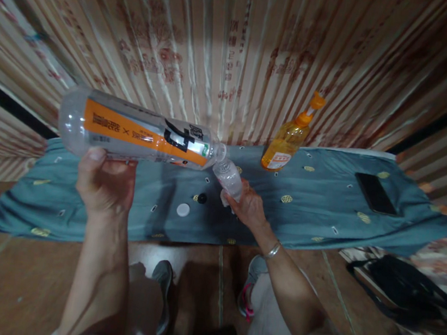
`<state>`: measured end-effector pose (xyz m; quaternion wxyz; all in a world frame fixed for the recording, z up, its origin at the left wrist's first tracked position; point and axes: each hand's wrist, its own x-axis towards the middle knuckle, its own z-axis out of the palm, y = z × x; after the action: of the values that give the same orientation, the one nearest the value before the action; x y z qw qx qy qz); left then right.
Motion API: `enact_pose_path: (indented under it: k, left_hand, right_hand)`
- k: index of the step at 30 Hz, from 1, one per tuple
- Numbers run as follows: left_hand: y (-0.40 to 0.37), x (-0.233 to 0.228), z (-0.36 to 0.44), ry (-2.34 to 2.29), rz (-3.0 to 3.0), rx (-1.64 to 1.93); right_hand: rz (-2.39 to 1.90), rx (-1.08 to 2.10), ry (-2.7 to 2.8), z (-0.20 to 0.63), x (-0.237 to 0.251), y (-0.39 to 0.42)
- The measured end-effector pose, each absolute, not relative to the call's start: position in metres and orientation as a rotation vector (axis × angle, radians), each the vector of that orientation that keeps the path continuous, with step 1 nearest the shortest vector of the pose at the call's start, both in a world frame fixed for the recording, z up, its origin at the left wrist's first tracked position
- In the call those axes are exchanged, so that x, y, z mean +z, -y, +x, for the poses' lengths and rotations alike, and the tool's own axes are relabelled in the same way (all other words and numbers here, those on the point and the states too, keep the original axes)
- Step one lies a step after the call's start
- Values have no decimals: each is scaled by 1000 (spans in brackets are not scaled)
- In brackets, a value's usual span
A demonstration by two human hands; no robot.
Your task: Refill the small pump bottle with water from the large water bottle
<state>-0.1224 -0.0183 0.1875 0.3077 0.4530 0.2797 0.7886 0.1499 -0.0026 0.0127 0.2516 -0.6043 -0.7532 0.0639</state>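
A large clear plastic bottle with an orange and black label lies almost level in the air, its mouth pointing right. My left hand grips it from below near its base. My right hand is wrapped round a small clear bottle, tilted so that its neck leans up and left. The two mouths meet or nearly meet; I cannot tell whether they touch. Something white and crumpled shows beneath the fingers of my right hand. On the cloth below lie a white round cap and a small black cap.
A pump bottle of orange liquid stands at the back of the green-blue cloth. A black phone lies at the right. Behind hangs a patterned curtain. A black bag sits at the lower right.
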Motion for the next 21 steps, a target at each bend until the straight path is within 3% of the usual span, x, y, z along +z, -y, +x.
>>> enact_pose_path:
  k: [21]
  left_hand:
    - [21,191,-116,-790,1139,2105]
  right_hand:
    - [-1626,191,2032,150,12,2]
